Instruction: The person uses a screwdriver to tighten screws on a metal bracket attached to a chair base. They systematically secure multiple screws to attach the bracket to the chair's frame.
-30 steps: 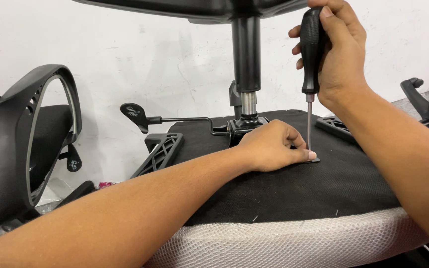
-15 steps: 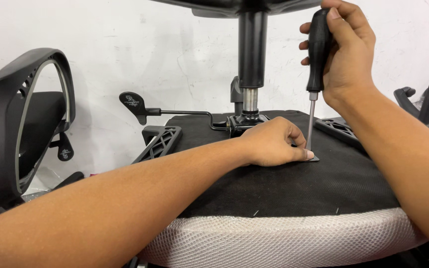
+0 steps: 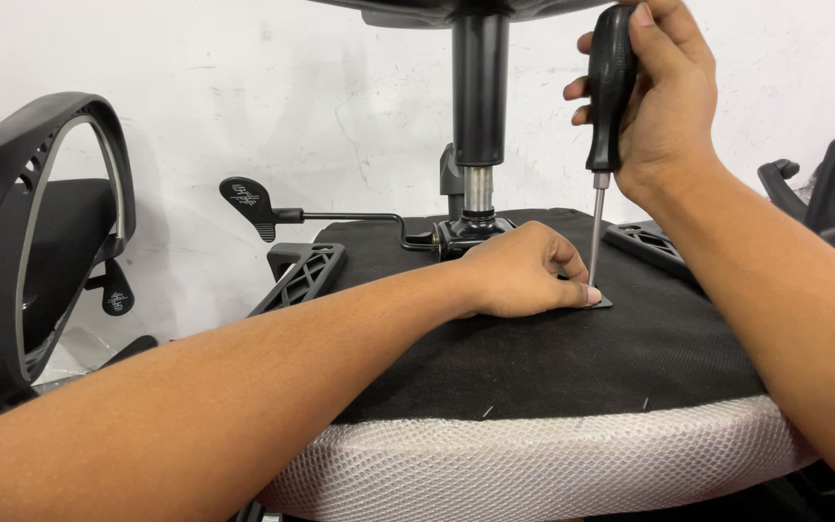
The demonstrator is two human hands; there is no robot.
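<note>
While right hand [image 3: 664, 106] grips screwdriver [image 3: 607, 116] upright, left hand [image 3: 524, 275] steadies tip mid-seat [image 3: 533, 358].

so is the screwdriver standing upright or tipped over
Upright: the screwdriver runs nearly vertical, handle in the right hand, tip down by the left hand.

Screwdriver [image 3: 607, 92]: black handle, bare silver shaft. Upturned chair seat [image 3: 553, 358]: underside black fabric, edge white mesh with fine honeycomb pattern [image 3: 533, 464]. Small plate [image 3: 599, 302] on fabric: dark grey. Gas-lift column [image 3: 479, 106]: black upper sleeve, chrome lower section. Lever paddle [image 3: 248, 203]: black with faint pale marking. Armrest brackets [image 3: 303, 273]: black, lattice ribbing. Neighbouring chair back [image 3: 12, 242]: black frame, grey inner rim. Wall [image 3: 244, 87]: white, scuffed.
</note>
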